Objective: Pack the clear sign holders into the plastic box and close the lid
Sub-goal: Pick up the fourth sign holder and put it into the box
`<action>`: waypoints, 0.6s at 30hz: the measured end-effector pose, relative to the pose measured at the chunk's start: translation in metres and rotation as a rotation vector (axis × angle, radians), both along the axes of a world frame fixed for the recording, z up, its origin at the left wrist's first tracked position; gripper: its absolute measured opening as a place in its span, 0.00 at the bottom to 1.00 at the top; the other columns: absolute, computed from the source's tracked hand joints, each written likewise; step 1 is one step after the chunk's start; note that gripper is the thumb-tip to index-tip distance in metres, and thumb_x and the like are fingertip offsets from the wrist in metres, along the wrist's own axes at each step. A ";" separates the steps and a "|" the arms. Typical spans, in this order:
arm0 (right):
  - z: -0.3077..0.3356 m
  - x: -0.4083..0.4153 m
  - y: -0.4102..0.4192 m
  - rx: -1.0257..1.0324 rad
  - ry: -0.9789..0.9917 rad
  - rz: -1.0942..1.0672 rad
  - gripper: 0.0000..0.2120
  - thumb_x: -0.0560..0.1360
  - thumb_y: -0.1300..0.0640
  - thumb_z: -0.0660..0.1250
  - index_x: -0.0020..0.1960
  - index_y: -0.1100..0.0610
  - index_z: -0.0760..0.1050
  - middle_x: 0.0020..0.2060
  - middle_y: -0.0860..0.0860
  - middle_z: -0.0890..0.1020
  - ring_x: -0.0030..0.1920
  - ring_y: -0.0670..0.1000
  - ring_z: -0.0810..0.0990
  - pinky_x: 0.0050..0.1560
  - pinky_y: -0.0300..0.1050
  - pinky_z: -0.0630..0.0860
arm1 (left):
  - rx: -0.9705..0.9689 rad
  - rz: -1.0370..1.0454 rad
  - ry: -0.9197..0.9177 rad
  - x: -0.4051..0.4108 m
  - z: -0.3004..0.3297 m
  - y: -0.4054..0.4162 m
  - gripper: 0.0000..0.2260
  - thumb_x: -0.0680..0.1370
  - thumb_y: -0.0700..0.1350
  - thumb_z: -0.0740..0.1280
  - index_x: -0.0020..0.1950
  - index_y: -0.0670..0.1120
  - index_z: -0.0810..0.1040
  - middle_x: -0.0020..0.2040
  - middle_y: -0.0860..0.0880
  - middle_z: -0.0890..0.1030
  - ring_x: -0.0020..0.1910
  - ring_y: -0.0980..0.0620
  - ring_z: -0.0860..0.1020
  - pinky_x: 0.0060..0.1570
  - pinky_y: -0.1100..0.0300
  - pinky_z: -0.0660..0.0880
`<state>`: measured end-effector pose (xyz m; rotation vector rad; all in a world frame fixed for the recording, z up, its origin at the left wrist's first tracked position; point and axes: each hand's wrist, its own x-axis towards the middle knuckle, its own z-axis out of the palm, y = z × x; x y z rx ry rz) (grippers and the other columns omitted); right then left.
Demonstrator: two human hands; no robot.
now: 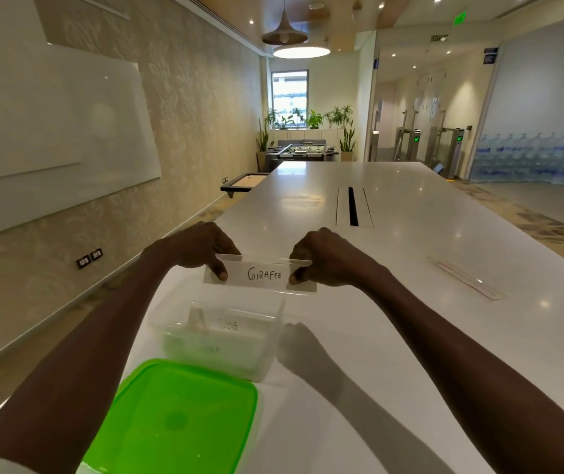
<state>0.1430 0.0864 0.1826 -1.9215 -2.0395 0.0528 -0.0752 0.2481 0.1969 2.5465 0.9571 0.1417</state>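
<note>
A clear sign holder (pixel 262 274) with a paper slip reading "GIRAFEE" hangs in the air just beyond the far rim of the clear plastic box (pixel 266 364). My left hand (pixel 201 249) pinches its left end and my right hand (pixel 321 256) pinches its right end. Inside the box lies another clear holder (pixel 227 325) with faint writing. The green lid (pixel 178 422) lies flat on the table, nearer to me than the box and touching its near side. One more clear holder (pixel 465 278) lies flat on the table far to the right.
The long white table (pixel 410 336) stretches ahead, with a cable slot (pixel 353 206) in its middle. Its left edge runs close beside the box and lid. A wall with a whiteboard is at left; a glass partition stands at right.
</note>
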 end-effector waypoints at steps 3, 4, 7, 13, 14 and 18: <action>-0.009 -0.022 0.012 -0.006 -0.003 0.000 0.18 0.69 0.53 0.77 0.57 0.58 0.81 0.53 0.53 0.84 0.46 0.53 0.83 0.47 0.46 0.82 | 0.013 0.037 0.051 -0.020 -0.008 0.014 0.22 0.61 0.40 0.81 0.52 0.53 0.83 0.46 0.57 0.84 0.48 0.61 0.81 0.53 0.66 0.77; -0.013 -0.029 0.016 -0.012 0.000 -0.001 0.18 0.69 0.53 0.77 0.56 0.58 0.81 0.52 0.53 0.84 0.46 0.53 0.83 0.47 0.46 0.82 | 0.026 0.046 0.063 -0.026 -0.012 0.019 0.22 0.60 0.41 0.81 0.49 0.58 0.83 0.48 0.57 0.85 0.50 0.60 0.82 0.57 0.60 0.77; -0.026 -0.047 0.029 -0.021 -0.023 -0.006 0.20 0.68 0.53 0.77 0.58 0.58 0.80 0.53 0.54 0.84 0.48 0.53 0.82 0.48 0.48 0.82 | 0.077 0.072 0.116 -0.039 -0.022 0.030 0.22 0.59 0.43 0.82 0.47 0.62 0.82 0.50 0.56 0.85 0.52 0.59 0.81 0.61 0.55 0.75; -0.047 -0.062 0.048 -0.086 -0.091 -0.039 0.26 0.68 0.52 0.77 0.63 0.56 0.76 0.56 0.54 0.81 0.52 0.56 0.81 0.51 0.52 0.80 | 0.068 0.054 0.119 -0.042 -0.048 0.032 0.22 0.63 0.36 0.79 0.55 0.48 0.83 0.52 0.52 0.84 0.54 0.54 0.81 0.53 0.63 0.74; -0.050 -0.063 0.050 -0.106 -0.104 -0.045 0.25 0.68 0.52 0.77 0.63 0.56 0.76 0.55 0.54 0.81 0.52 0.56 0.80 0.50 0.51 0.79 | 0.069 0.055 0.124 -0.041 -0.053 0.033 0.22 0.63 0.36 0.78 0.55 0.48 0.83 0.52 0.52 0.84 0.52 0.54 0.81 0.51 0.65 0.73; -0.057 -0.067 0.057 -0.164 -0.174 -0.052 0.23 0.67 0.52 0.77 0.59 0.57 0.77 0.52 0.54 0.81 0.48 0.56 0.80 0.43 0.46 0.76 | 0.070 0.037 0.121 -0.036 -0.070 0.041 0.22 0.59 0.36 0.80 0.51 0.50 0.85 0.49 0.51 0.86 0.48 0.54 0.83 0.52 0.58 0.79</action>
